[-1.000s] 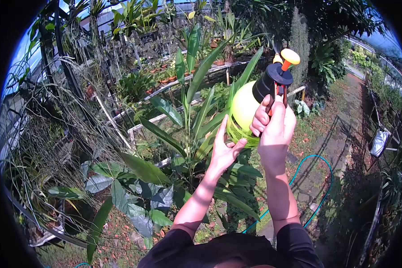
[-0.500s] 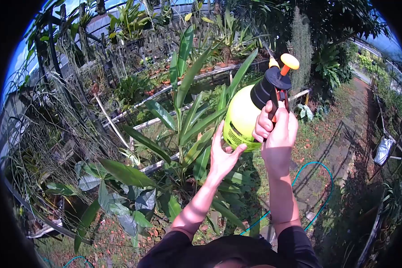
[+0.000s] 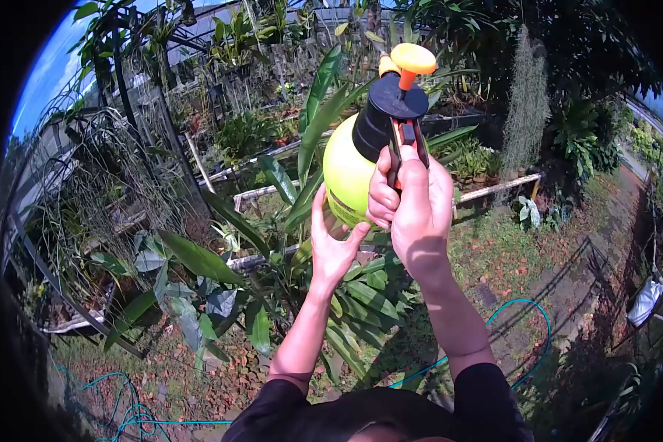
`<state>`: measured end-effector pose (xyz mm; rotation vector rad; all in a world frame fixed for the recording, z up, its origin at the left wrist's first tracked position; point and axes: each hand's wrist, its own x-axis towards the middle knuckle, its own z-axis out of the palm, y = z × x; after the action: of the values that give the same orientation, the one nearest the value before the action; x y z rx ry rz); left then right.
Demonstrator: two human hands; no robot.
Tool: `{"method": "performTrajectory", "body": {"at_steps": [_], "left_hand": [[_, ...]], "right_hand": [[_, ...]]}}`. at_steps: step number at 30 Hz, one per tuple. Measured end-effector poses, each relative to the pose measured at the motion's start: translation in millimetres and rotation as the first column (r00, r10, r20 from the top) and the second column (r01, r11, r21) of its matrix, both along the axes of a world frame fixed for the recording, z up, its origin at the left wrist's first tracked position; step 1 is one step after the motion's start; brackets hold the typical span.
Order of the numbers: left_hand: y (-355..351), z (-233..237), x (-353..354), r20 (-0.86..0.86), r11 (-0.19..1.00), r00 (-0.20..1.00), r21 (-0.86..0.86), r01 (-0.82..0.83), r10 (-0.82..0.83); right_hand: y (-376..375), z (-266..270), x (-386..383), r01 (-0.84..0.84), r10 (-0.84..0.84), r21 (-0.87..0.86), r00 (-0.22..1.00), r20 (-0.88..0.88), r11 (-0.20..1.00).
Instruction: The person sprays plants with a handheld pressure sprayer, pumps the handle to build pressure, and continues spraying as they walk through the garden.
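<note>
Held up in front of me is a yellow-green pump sprayer (image 3: 344, 163) with a black collar, an orange pump knob and an orange nozzle (image 3: 388, 65) facing away. My right hand (image 3: 416, 199) is wrapped round its black handle, the thumb up by the trigger. Beneath the bottle, my left hand (image 3: 335, 247) cups the lower side with thumb and fingers spread against it. The sprayer is tilted, and its underside is partly hidden by my hands. Just beyond it stands a plant with long broad green leaves (image 3: 323, 125).
A teal hose (image 3: 541, 317) curls over the ground at right, with more loops at lower left. Bamboo rails (image 3: 501, 188) border the beds. Hanging grey strands (image 3: 527, 110) dangle at right. A white bag (image 3: 646, 300) hangs near the right edge. Dry stems crowd the left.
Both hands and the sprayer have shifted left in view, and the nozzle has swung left. The fine spray seen earlier at the nozzle is not visible now. The grip is unchanged.
</note>
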<state>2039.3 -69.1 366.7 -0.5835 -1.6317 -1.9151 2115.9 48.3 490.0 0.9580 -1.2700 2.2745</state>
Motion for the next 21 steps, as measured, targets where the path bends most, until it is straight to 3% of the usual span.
{"method": "performTrajectory", "body": {"at_steps": [3, 8, 11, 16, 21], "left_hand": [[10, -9, 4, 0.089, 0.999, 0.996, -0.048, 0.009, -0.005], [31, -15, -10, -0.032, 0.944, 0.993, -0.308, -0.116, 0.112], [51, -10, -12, 0.025, 0.975, 1.000, -0.220, 0.020, -0.015], [62, -29, -28, 0.089, 0.979, 0.987, -0.144, 0.143, -0.131], [44, -66, -8, 0.221, 0.997, 0.974, -0.045, 0.061, -0.050]], "right_hand": [[16, -6, -8, -0.101, 0.102, -0.028, 0.994, 0.031, 0.994], [45, -17, -17, -0.002, 0.014, -0.142, 0.996, 0.085, 0.990], [60, -22, -17, 0.042, -0.021, -0.223, 0.996, 0.092, 0.974], [67, -39, -14, 0.045, -0.031, -0.190, 0.997, 0.075, 0.981], [53, -57, -18, -0.121, 0.141, -0.109, 0.970, 0.200, 0.987]]}}
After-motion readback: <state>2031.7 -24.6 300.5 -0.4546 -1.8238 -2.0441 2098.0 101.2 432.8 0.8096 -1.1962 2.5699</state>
